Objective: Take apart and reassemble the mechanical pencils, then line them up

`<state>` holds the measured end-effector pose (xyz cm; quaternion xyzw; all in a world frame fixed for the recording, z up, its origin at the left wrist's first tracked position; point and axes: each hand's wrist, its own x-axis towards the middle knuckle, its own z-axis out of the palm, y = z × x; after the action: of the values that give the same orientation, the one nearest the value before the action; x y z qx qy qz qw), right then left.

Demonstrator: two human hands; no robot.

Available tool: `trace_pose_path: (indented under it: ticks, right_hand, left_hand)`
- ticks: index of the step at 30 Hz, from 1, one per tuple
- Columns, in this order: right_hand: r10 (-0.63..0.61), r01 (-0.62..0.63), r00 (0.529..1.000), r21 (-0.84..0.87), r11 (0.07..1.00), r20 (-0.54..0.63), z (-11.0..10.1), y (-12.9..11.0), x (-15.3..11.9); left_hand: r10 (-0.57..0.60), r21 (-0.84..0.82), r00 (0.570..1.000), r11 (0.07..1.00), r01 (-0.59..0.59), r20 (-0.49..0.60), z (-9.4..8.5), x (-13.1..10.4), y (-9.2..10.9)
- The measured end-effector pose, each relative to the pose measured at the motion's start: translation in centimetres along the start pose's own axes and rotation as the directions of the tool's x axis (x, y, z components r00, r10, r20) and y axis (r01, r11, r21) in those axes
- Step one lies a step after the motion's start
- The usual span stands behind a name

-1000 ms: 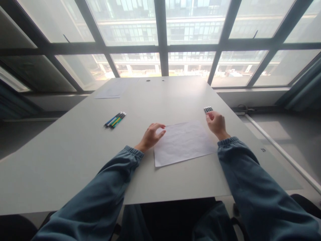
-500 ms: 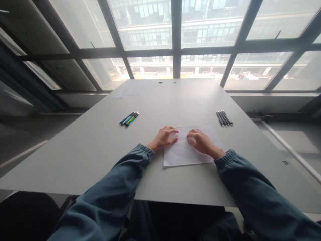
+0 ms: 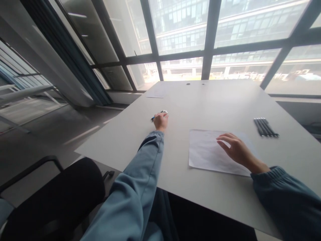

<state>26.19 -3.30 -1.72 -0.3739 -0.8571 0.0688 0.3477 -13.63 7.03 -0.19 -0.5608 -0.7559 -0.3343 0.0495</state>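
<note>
My left hand is over the bundle of coloured pens on the left of the table, covering most of it. Only the pens' pale tips and a bit of blue show around the hand. Its fingers are bent down and largely hidden, so whether they grip a pen cannot be told. My right hand hovers over or rests lightly on a white sheet of paper, holding nothing, with thumb and fingers apart. The sheet lies flat near the table's front.
Several dark pens lie side by side on the right of the white table. Another paper sheet is at the far left corner. A black chair stands at the near left. Large windows rise behind the table.
My left hand has left the paper and reached left onto the coloured pens. My right hand stays over the paper, its fingers straighter. The view has turned left.
</note>
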Motion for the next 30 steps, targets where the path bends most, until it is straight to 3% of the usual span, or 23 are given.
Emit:
trace_pose_path:
  ticks: [2,4,14,24,30]
  right_hand:
    - [-0.008,0.008,1.000,-0.002,1.000,-0.001,-0.1,0.1,-0.1]
    - [-0.017,0.017,1.000,-0.006,1.000,-0.005,-0.2,0.2,-0.1]
    - [-0.057,0.057,0.998,0.010,0.998,0.002,-0.4,0.0,0.0]
    - [-0.067,0.067,0.998,0.040,0.997,-0.008,-0.5,-0.3,0.1]
    - [-0.045,0.047,0.999,0.063,0.997,-0.024,-0.5,-0.7,0.1]
  left_hand:
    - [-0.113,0.092,0.994,0.989,0.112,-0.001,-0.6,0.7,-1.6]
    - [-0.152,0.116,0.988,0.982,0.151,0.002,-0.8,0.9,-2.5]
    - [-0.151,0.129,0.988,0.981,0.145,0.038,0.5,1.1,-2.8]
    - [-0.090,-0.119,0.993,0.988,0.098,0.071,1.0,1.5,-2.5]
    - [-0.021,-0.404,0.999,0.914,0.035,0.037,1.5,0.5,0.9]
